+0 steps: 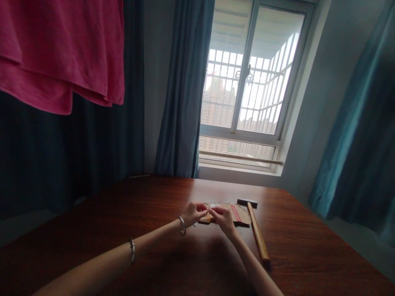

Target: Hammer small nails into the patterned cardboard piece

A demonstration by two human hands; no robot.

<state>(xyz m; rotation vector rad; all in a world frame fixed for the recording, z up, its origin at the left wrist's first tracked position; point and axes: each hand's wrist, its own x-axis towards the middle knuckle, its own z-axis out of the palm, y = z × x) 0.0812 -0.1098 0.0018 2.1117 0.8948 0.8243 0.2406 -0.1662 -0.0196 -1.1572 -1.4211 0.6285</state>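
The person's two forearms reach forward across a dark wooden table [129, 213], and the hands meet near its far middle.

Left hand [193, 213]: fingers drawn together in a pinch on a thin stick [207, 211], pale and slanted, too small to identify further. A metal bracelet [182, 225] sits at this wrist; a second band [132, 249] circles the forearm lower down.

Right hand [222, 218]: fingers curled shut, fingertips just beside those of the left hand. What it grips cannot be told, as its own knuckles hide the contact.

Both hands rest over a flat piece of cardboard [240, 214], brown with a reddish stripe, lying on the table. A thin pin [219, 202] stands upright at the cardboard's far edge. A small orange-brown piece [205, 220] lies below the fingertips, touching the cardboard's left end.

A hammer [257, 234] lies just to the right of the cardboard — dark head away from the person, wooden handle pointing back toward them.

Beyond the table: a barred window [247, 82], blue curtains [183, 102] at either side, and a pink cloth [61, 49] hanging at upper left.
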